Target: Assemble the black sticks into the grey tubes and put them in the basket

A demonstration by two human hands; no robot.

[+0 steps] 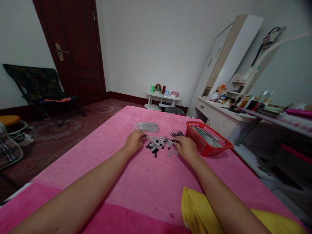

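My left hand (pixel 134 142) is closed on a thin whitish pen barrel (pixel 149 137) that points right. Pinched in my right hand (pixel 187 149) is a slim dark pen refill (pixel 168 139), its tip aimed left toward the barrel; the two are apart. Between and below the hands lies a loose pile of small black and whitish pen caps (pixel 156 145). A row of clear pen barrels (pixel 146 126) rests just beyond my left hand. Several dark refills (pixel 177 133) lie behind my right hand, which partly hides them.
A red plastic basket (pixel 207 151) with pale pens stands at the right, close to my right hand. Pink cloth (pixel 136 191) covers the table. Folded yellow fabric (pixel 197 208) lies under my right forearm. A cluttered dresser (pixel 216 112) stands farther right.
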